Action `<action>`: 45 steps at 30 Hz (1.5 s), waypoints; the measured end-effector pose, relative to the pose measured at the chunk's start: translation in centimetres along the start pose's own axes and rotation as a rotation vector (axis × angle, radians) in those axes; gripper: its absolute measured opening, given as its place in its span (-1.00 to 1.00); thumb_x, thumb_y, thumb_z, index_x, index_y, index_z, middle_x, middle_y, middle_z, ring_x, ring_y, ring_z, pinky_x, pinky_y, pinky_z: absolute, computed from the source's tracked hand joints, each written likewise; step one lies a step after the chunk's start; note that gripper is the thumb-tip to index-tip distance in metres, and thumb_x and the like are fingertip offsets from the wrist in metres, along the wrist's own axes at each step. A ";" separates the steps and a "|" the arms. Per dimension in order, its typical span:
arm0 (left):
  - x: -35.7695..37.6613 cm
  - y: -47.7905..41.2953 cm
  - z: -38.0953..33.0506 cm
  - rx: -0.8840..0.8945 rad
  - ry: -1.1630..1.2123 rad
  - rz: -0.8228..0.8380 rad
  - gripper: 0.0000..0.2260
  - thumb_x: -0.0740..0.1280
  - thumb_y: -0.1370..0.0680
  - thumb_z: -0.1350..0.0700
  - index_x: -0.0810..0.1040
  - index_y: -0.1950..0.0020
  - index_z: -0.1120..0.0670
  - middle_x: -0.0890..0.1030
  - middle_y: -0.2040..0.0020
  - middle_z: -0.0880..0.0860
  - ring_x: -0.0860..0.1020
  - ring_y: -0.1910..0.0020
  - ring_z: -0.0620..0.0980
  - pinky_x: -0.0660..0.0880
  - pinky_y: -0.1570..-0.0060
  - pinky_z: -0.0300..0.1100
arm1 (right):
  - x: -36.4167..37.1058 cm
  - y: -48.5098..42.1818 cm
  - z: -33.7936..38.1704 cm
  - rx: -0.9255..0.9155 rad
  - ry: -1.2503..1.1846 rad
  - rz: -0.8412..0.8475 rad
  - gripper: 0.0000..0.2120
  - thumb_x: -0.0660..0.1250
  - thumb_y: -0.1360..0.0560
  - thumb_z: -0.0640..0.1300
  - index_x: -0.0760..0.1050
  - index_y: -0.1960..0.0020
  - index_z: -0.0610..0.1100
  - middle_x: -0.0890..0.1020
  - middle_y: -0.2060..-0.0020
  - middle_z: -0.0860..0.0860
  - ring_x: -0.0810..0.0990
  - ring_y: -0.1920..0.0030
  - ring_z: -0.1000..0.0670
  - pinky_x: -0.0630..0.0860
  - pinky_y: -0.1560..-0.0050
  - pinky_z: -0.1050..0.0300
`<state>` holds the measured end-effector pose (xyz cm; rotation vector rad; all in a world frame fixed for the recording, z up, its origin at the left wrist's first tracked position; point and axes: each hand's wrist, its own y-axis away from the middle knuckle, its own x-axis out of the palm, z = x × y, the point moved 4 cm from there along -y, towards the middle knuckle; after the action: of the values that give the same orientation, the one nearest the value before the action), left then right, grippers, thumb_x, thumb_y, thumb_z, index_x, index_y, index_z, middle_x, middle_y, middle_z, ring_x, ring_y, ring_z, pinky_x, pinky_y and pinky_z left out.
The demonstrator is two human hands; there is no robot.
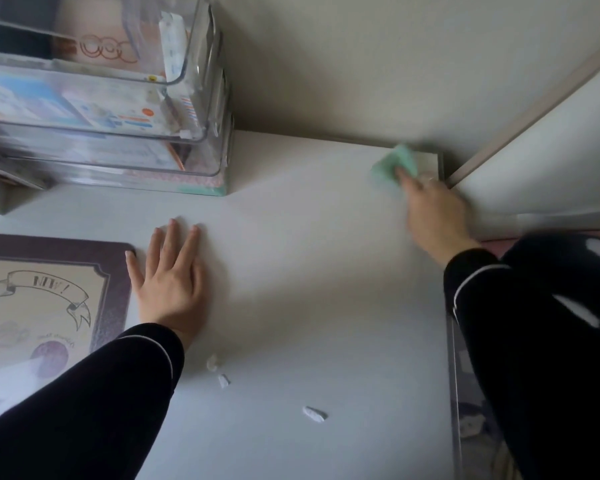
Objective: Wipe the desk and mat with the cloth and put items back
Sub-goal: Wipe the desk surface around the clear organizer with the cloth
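Head view: I see the green cloth (394, 164) at one o'clock in the desk's (309, 306) far corner. The right hand (433, 220) is on it, but blur hides whether it grips or presses. The left hand (170, 282) lies flat, fingers spread, beside the mat (49, 299) at nine o'clock.

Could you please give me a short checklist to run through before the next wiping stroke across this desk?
1. Cloth under control: the right hand is on the green cloth at the far right corner. Ok, though blur hides the exact grip.
2. Bracing hand: the left hand lies flat on the desk, beside the mat. Ok.
3. Desk free of debris: white scraps lie near the front. Not ok.
4. Mat wiped: cannot tell.
5. Stroke path: the clear organisers stand at the back left, apart from the cloth. Ok.
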<state>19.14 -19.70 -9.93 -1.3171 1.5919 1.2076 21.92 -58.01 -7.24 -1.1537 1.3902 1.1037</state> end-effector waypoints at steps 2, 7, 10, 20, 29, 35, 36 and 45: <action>-0.1 0.0 -0.1 0.000 0.005 -0.003 -0.51 0.06 -0.61 0.09 0.09 -0.54 -0.14 0.01 -0.57 -0.05 -0.08 -0.54 -0.06 -0.22 -0.47 0.14 | 0.2 -1.9 -2.5 0.316 -0.022 0.107 -0.43 0.12 -0.53 -0.33 0.15 -0.52 -0.13 0.40 -0.28 -0.27 0.51 -0.13 -0.33 0.47 -0.04 -0.16; -0.1 0.0 -0.1 -0.001 0.017 -0.013 -0.51 0.06 -0.61 0.08 0.11 -0.54 -0.15 0.02 -0.57 -0.05 -0.07 -0.54 -0.06 -0.22 -0.47 0.13 | 0.4 2.1 4.2 0.154 -0.118 0.070 -0.46 0.05 -0.52 -0.32 0.19 -0.50 -0.15 0.47 -0.20 -0.22 0.53 -0.06 -0.27 0.50 0.05 -0.12; -0.1 0.1 -0.1 -0.003 0.019 -0.015 -0.51 0.05 -0.61 0.08 0.11 -0.54 -0.15 0.02 -0.57 -0.05 -0.07 -0.54 -0.06 -0.22 -0.47 0.13 | -0.1 9.3 8.9 -0.195 -0.169 -0.009 -0.49 0.02 -0.40 -0.29 0.55 -0.24 -0.16 0.58 0.10 -0.20 0.55 0.29 -0.22 0.50 0.39 -0.01; 0.1 0.0 0.2 0.024 0.000 -0.021 -0.51 0.05 -0.60 0.08 0.12 -0.54 -0.12 0.03 -0.57 -0.03 -0.05 -0.54 -0.03 -0.22 -0.47 0.15 | 1.1 4.7 -3.5 0.370 -0.140 0.192 -0.37 0.13 -0.54 -0.31 0.04 -0.55 -0.06 0.45 -0.17 -0.34 0.51 -0.09 -0.36 0.46 -0.08 -0.20; 0.0 0.0 0.2 0.044 -0.005 0.010 -0.50 0.02 -0.60 0.07 0.06 -0.55 -0.12 -0.02 -0.58 -0.01 -0.09 -0.55 -0.01 -0.24 -0.45 0.18 | 0.0 12.7 5.2 -0.120 0.135 0.097 -0.57 0.30 -0.37 -0.35 0.51 -0.24 -0.26 0.62 0.15 -0.25 0.59 0.26 -0.25 0.50 0.43 -0.03; -0.3 0.2 0.0 0.050 -0.002 0.010 -0.50 0.02 -0.60 0.07 0.06 -0.55 -0.12 -0.03 -0.58 -0.01 -0.10 -0.55 -0.01 -0.24 -0.45 0.19 | -0.1 9.5 0.3 0.422 0.138 0.168 -0.62 0.12 -0.57 -0.28 0.27 -0.37 -0.33 0.61 -0.02 -0.31 0.60 -0.01 -0.32 0.52 0.08 -0.11; -0.3 0.2 0.1 0.050 -0.004 0.008 -0.50 0.02 -0.60 0.07 0.06 -0.55 -0.12 -0.03 -0.58 -0.01 -0.10 -0.55 -0.01 -0.24 -0.45 0.19 | 0.0 9.8 2.2 0.350 0.136 0.148 -0.62 0.12 -0.55 -0.29 0.29 -0.36 -0.34 0.62 0.00 -0.29 0.61 0.01 -0.30 0.51 0.13 -0.07; 0.1 0.0 0.2 0.062 0.002 -0.015 -0.49 0.06 -0.58 0.09 0.11 -0.54 -0.11 0.01 -0.58 0.00 -0.07 -0.55 0.00 -0.25 -0.45 0.19 | -0.2 10.5 1.5 0.254 0.178 0.208 -0.65 0.14 -0.56 -0.22 0.37 -0.33 -0.21 0.63 0.03 -0.23 0.62 0.04 -0.27 0.52 0.19 -0.07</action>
<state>19.10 -19.52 -10.07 -1.2890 1.6052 1.1389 11.73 -55.04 -6.61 -0.9564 1.7662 0.9494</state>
